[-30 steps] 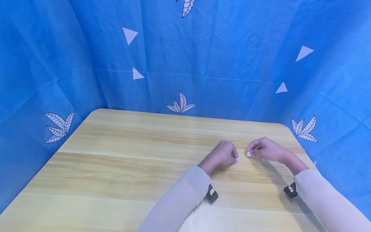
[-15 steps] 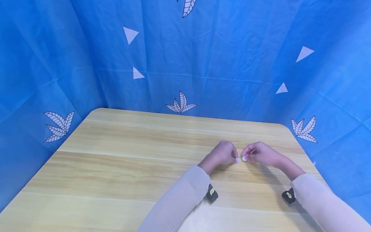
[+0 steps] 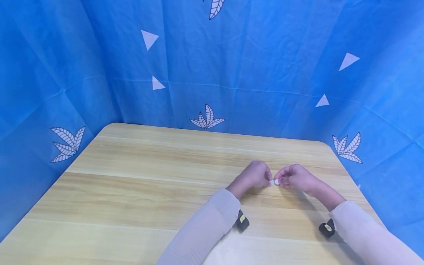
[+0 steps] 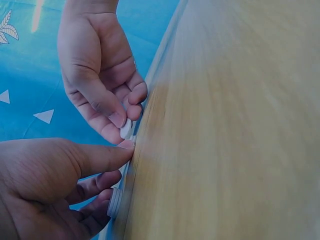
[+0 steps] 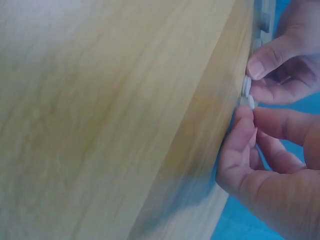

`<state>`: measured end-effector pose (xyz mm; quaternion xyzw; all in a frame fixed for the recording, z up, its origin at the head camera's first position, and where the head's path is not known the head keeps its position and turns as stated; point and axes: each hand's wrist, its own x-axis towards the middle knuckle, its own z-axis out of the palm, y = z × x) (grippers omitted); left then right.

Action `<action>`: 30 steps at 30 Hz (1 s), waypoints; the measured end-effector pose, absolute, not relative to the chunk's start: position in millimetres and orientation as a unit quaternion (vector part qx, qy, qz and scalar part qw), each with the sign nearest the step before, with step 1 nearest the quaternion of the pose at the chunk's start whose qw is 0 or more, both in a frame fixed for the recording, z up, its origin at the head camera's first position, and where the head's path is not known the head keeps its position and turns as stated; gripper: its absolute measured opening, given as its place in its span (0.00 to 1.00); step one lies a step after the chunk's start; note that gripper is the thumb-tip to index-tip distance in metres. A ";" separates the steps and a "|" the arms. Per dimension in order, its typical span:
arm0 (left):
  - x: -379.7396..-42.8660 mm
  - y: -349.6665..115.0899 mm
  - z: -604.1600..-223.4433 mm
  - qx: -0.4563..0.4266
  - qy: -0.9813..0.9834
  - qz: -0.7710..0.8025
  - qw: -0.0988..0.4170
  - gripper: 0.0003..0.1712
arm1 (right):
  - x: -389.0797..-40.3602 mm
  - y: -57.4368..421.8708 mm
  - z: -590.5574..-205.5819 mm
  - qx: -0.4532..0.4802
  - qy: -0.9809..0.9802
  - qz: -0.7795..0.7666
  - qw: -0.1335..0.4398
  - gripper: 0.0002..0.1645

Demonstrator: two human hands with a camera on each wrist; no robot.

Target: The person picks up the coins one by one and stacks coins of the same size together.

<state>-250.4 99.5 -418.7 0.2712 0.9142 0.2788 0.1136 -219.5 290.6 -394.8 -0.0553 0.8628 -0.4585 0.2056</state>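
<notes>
Small white discs are between my hands over the right part of the wooden table (image 3: pixel 149 184). My left hand (image 3: pixel 255 175) rests low at the table and holds a short stack of white discs (image 5: pixel 246 85) at its thumb and fingertip. Another white stack (image 4: pixel 115 202) stands by its other fingers in the left wrist view; in the head view the hand hides it. My right hand (image 3: pixel 296 178) pinches a single white disc (image 4: pixel 126 129) between thumb and finger. That disc is close beside the left hand's stack; whether they touch, I cannot tell.
A blue curtain (image 3: pixel 205 55) with white leaf and triangle prints hangs behind the table and along both sides. Black wrist cameras (image 3: pixel 243 221) sit under both light sleeves (image 3: pixel 212 224), just above the tabletop.
My right hand has moved left and slightly toward me, bringing its white disc up beside the left hand. The left hand has stayed in place.
</notes>
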 end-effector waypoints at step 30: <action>-250.0 100.1 -418.6 0.272 0.916 0.273 0.109 0.05 | -206.8 268.8 -391.3 0.035 0.850 -0.492 0.184 0.13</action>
